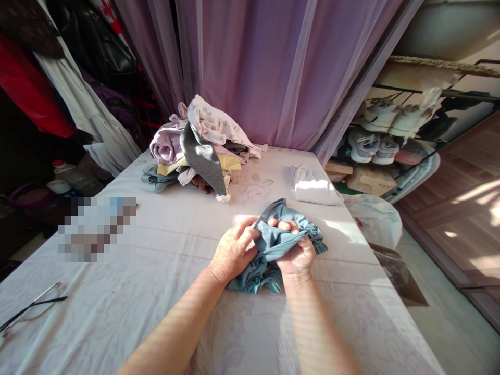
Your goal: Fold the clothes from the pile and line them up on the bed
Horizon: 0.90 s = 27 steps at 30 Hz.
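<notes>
A crumpled blue garment [279, 245] with gathered, ruffled edges lies bunched up on the cloth-covered table [156, 291]. My right hand [299, 255] is closed around a fold of it, the fingertips showing over the top of the fabric. On the garment's left side, my left hand [236, 250] has its fingers bent and pressed to the cloth, gripping it. Part of the fabric spills out below and between both hands. What kind of garment it is cannot be made out while it is bunched.
A heap of clothes [203, 151] rises at the back of the table. A folded white garment [314, 185] lies at the back right. Eyeglasses [35, 304] rest at the left edge, near a blurred-out item [97, 229]. A purple curtain [250, 67] hangs behind; shoes [367, 146] stand on a rack.
</notes>
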Motion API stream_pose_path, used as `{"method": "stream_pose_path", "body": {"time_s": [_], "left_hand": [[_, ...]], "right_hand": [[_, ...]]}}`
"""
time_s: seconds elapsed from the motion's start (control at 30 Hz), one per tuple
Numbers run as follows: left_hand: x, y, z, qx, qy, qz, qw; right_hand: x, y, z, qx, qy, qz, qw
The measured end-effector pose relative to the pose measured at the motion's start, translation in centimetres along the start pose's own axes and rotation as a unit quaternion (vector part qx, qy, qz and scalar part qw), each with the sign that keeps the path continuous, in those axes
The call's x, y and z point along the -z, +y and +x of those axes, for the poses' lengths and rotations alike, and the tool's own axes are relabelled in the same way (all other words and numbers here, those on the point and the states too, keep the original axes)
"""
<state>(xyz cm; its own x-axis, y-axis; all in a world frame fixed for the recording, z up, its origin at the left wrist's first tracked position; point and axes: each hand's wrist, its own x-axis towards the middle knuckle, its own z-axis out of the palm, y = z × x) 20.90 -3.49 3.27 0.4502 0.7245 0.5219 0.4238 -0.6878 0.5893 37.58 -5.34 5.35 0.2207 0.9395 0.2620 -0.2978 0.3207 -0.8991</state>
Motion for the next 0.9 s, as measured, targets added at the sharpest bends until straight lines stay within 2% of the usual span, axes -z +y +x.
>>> {"method": "stream_pose_path", "body": {"time_s": [0.1, 0.17, 0.3, 0.37, 0.43, 0.57, 0.67, 0.8, 0.9], "left_hand": [[0.4, 0.4, 0.3, 0.019, 0.023, -0.053, 0.998], [0.5, 0.6, 0.7, 0.068, 0.062, -0.125, 0.988], [0.7, 0.6, 1.2, 0.201, 0.1, -0.296, 0.928], [0.7, 0.6, 1.4, 0.233, 0.106, -0.344, 0.903], [0.8, 0.5, 1.5, 0.235, 0.117, -0.36, 0.895], [1.0, 0.5, 1.7, 0.23, 0.15, -0.351, 0.895], [1.3, 0.7, 1.7, 0.234, 0.168, -0.321, 0.902], [1.6, 0.9, 1.8, 0.204, 0.183, -0.235, 0.933], [1.8, 1.1, 1.8, 0.161, 0.165, -0.203, 0.952]], "right_hand": [[0.9, 0.7, 0.0, -0.009, -0.021, 0.022, 1.0], [1.6, 1.2, 0.1, 0.001, -0.021, 0.01, 1.0], [1.9, 1.5, 0.4, 0.048, -0.019, -0.031, 0.998], [1.5, 1.0, 0.5, 0.05, -0.033, -0.037, 0.998], [0.9, 0.3, 0.4, 0.037, -0.047, -0.039, 0.997], [0.2, -1.1, 0.2, 0.02, -0.067, -0.063, 0.996], [-0.2, -1.9, 0.1, 0.033, -0.105, -0.104, 0.989], [-1.1, -2.7, 0.0, 0.082, -0.128, -0.224, 0.963], [-1.8, -3.0, -0.1, 0.128, -0.121, -0.295, 0.939]]}}
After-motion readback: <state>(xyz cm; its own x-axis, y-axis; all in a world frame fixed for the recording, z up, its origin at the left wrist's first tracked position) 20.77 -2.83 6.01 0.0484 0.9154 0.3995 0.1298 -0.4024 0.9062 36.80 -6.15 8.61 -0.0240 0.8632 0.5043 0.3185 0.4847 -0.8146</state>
